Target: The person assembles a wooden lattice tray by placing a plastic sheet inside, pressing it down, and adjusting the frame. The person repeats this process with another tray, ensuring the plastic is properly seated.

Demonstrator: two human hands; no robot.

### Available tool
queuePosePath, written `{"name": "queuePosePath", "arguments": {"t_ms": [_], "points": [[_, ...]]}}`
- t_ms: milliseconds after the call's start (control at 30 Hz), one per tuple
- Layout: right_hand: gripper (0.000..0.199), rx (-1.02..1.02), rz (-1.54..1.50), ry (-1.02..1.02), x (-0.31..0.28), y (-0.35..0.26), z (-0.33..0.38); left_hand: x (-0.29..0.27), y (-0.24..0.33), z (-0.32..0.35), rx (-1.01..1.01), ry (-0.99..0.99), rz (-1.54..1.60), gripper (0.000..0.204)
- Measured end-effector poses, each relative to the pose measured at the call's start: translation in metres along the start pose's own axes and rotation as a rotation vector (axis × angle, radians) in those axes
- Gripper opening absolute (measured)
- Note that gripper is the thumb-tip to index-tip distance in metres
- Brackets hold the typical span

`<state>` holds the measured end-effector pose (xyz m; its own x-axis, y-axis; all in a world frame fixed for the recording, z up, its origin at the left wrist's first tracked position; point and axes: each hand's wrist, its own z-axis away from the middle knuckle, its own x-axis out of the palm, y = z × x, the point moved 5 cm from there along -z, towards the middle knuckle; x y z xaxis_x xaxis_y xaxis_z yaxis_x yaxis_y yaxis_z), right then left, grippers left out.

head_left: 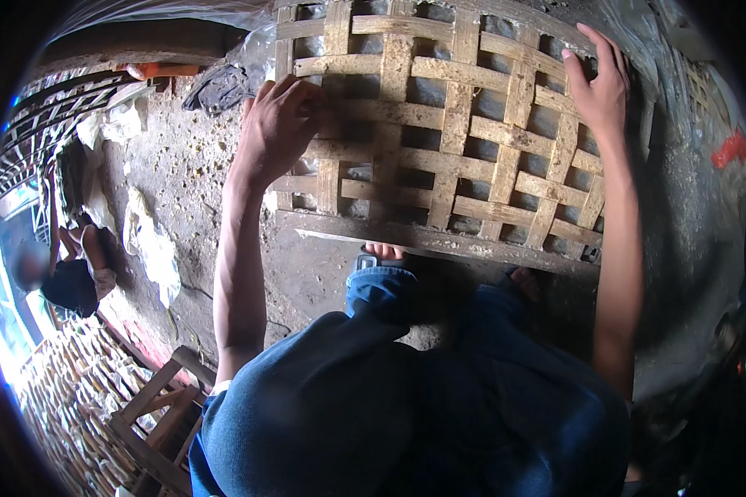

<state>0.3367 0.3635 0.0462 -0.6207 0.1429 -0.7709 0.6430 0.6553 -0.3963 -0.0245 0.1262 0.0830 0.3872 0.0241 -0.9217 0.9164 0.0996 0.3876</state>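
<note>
In front of my legs is a woven bamboo rack (pixel 485 170), a lattice of flat pale strips in a darker wooden frame, with dark stains and specks on it. At the rack's left edge, my left hand (pixel 280 124) has its fingers curled over the side, the fingertips partly lost in shadow. My right hand (pixel 603 87) grips the far right edge, thumb on the lattice side and fingers along the frame. Grey material shows through the gaps; I cannot tell what it is.
Crumbs litter the concrete floor (pixel 186 174) to the left, near a dark cloth (pixel 217 88) and crumpled plastic (pixel 151 244). A wooden stand (pixel 162 406) sits lower left beside rows of pale sticks (pixel 75 406). Another person (pixel 70 277) crouches at far left. Red plastic (pixel 731 149) lies right.
</note>
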Motion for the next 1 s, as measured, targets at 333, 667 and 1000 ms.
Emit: {"name": "queuePosePath", "arguments": {"t_ms": [333,667,1000], "points": [[0.043,-0.008,0.003,0.008,-0.001,-0.001,-0.001,-0.002,0.003,0.002,0.021,0.034,0.025,0.018],[0.042,0.012,-0.024,0.017,0.001,-0.002,0.001,-0.01,-0.01,0.037,-0.136,0.272,0.458,0.012],[0.042,0.011,-0.01,0.002,0.0,0.0,0.001,-0.015,-0.111,0.1,-0.591,0.703,0.661,0.031]]}}
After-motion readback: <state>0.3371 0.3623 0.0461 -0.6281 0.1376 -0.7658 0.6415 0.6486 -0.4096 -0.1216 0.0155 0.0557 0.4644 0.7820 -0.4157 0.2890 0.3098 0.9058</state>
